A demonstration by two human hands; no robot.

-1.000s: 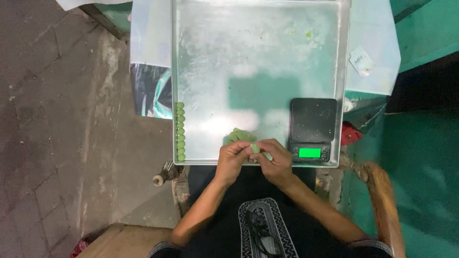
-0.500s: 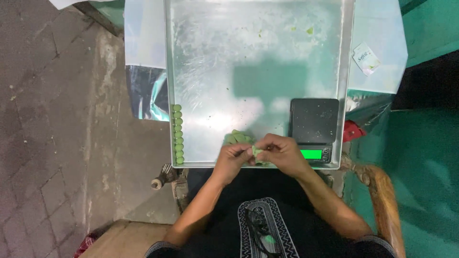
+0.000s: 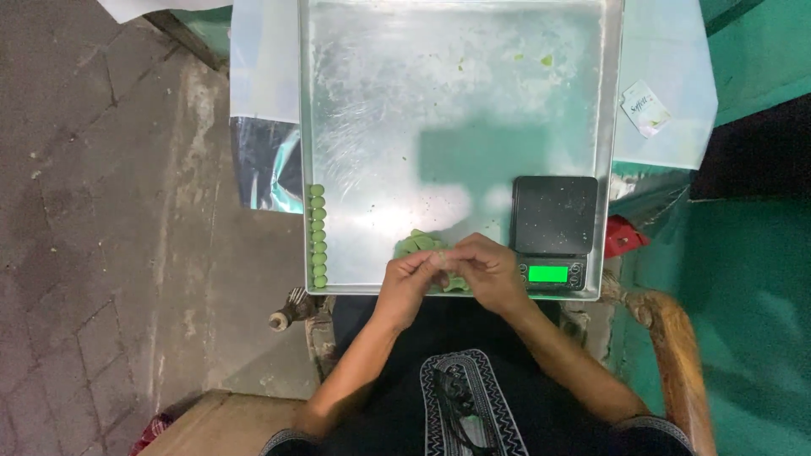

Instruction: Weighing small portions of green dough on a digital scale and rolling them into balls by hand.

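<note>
On the metal tray (image 3: 363, 127), both hands, left hand (image 3: 408, 283) and right hand (image 3: 490, 272), pinch a bit of green dough (image 3: 441, 258) between touching fingertips, above the dough pile (image 3: 416, 245).

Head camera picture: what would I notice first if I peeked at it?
Probably the big shiny metal tray filling the top middle. At its near edge the left hand and right hand meet over a small heap of green dough. A neat column of green balls lines the tray's left edge, and a black scale with a glowing green screen sits at the right.
</note>
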